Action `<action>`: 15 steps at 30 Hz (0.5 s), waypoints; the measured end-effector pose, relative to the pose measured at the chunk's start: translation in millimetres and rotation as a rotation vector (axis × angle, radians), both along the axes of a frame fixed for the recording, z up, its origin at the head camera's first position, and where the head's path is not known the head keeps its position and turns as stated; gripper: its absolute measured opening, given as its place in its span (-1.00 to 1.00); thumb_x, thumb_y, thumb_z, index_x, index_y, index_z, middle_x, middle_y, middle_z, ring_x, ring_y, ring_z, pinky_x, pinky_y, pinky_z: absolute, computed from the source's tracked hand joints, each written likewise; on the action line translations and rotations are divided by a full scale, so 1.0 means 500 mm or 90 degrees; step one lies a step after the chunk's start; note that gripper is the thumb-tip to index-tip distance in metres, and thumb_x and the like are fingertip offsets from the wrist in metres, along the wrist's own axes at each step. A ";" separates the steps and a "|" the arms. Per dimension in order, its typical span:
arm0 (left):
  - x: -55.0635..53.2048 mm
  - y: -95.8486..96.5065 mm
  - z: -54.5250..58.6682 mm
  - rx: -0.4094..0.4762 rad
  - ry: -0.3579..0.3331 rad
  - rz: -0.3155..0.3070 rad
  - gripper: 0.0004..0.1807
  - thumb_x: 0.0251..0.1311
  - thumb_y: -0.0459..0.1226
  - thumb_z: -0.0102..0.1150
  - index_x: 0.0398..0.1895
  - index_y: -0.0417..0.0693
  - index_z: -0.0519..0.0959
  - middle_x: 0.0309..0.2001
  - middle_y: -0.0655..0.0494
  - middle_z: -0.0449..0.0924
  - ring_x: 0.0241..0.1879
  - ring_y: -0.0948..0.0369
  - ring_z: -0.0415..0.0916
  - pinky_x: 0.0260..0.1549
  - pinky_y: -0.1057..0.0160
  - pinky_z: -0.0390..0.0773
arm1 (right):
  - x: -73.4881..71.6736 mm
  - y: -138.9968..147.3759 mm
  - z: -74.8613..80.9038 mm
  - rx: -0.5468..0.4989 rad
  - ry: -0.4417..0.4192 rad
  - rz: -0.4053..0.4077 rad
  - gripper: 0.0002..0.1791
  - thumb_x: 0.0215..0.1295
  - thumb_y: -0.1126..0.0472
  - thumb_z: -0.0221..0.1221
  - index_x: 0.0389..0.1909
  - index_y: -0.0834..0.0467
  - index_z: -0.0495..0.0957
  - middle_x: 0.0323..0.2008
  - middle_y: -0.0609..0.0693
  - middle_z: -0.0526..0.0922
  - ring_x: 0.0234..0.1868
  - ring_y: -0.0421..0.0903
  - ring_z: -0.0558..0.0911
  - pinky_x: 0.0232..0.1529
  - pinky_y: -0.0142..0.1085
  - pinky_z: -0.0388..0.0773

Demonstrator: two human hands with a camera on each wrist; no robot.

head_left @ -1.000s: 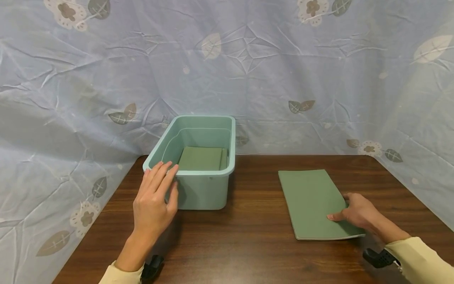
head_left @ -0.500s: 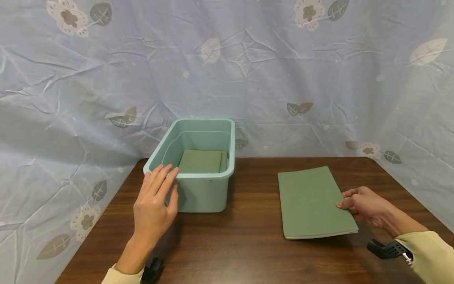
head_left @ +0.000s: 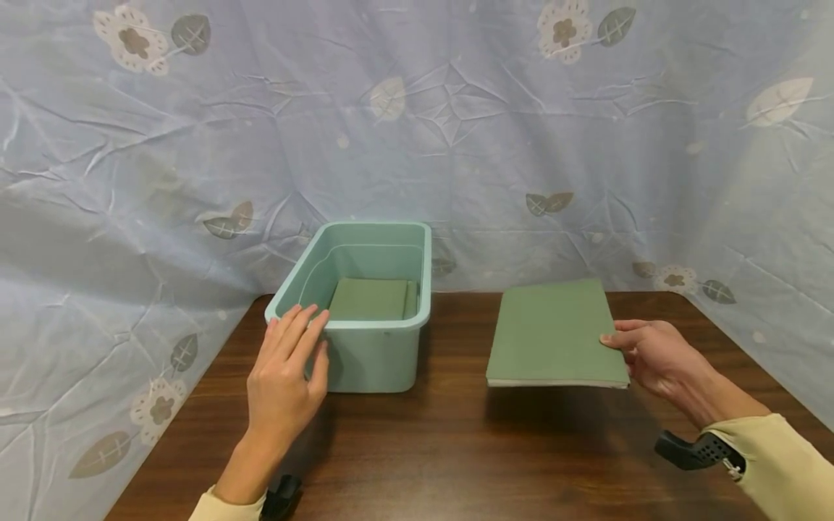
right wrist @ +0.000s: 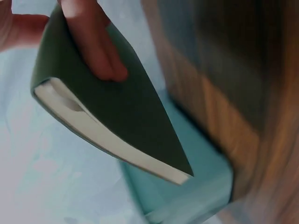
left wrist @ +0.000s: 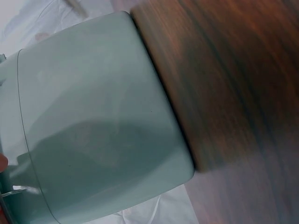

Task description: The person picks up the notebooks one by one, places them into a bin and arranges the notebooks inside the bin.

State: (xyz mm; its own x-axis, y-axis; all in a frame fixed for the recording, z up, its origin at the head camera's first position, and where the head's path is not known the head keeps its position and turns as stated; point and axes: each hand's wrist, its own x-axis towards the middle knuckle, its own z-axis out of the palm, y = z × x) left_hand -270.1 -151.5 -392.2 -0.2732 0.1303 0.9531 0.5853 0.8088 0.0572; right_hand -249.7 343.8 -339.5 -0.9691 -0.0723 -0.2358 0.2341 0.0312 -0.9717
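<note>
A green soft-covered notebook (head_left: 554,336) is held up off the table at its right edge by my right hand (head_left: 661,358), thumb on top and fingers beneath. Its pale page edges face me, and in the right wrist view the notebook (right wrist: 126,116) shows fingers pressed flat along its underside. My left hand (head_left: 287,376) rests at the near left rim of a pale teal plastic bin (head_left: 371,358), its fingers fairly straight and the fingertips at the rim. Inside the bin lie green notebooks (head_left: 368,299), one partly over another. The left wrist view is mostly the bin's outer wall (left wrist: 103,112).
The bin stands at the back left of a dark wood table (head_left: 456,449). Behind and beside the table hangs a grey-blue floral cloth (head_left: 456,166). Black bands (head_left: 700,452) sit at both wrists.
My right hand has taken the notebook by its right edge and raised it from the table, moving it slightly left and away from me. My left hand has stayed at the bin rim.
</note>
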 end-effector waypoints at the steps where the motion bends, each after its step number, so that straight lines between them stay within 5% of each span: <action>1: 0.000 0.000 0.001 0.000 -0.001 0.000 -0.51 0.11 -0.44 0.21 0.17 -0.09 0.61 0.14 -0.05 0.63 0.21 -0.09 0.51 0.24 -0.23 0.39 | 0.000 -0.006 0.011 -0.021 0.004 -0.013 -0.02 0.43 0.26 0.11 0.54 0.31 -0.42 0.37 0.25 0.16 -0.16 -0.22 0.57 -0.20 -0.30 0.65; 4: -0.001 0.000 0.001 0.000 0.000 0.001 -0.51 0.11 -0.44 0.22 0.17 -0.09 0.61 0.14 -0.05 0.64 0.21 -0.08 0.51 0.23 -0.23 0.40 | -0.004 -0.023 0.045 -0.083 0.020 -0.043 0.00 0.39 0.29 0.15 0.57 0.24 -0.37 0.41 0.21 0.14 -0.36 -0.30 0.57 -0.33 -0.40 0.63; 8: 0.000 -0.002 -0.001 -0.001 -0.002 0.003 -0.53 0.12 -0.42 0.20 0.17 -0.10 0.61 0.14 -0.06 0.64 0.21 -0.08 0.51 0.24 -0.22 0.40 | -0.012 -0.042 0.093 -0.111 0.032 -0.064 -0.01 0.39 0.29 0.15 0.58 0.14 -0.36 0.59 0.07 -0.37 -0.49 -0.34 0.36 -0.51 -0.50 0.43; 15: 0.000 -0.001 0.000 -0.002 -0.002 -0.003 -0.55 0.14 -0.40 0.18 0.16 -0.10 0.62 0.13 -0.06 0.64 0.20 -0.09 0.52 0.25 -0.18 0.40 | -0.020 -0.059 0.170 -0.116 0.015 -0.076 -0.03 0.41 0.17 0.15 0.59 -0.03 -0.31 0.56 -0.04 -0.61 -0.22 -0.31 0.23 -0.64 -0.52 0.28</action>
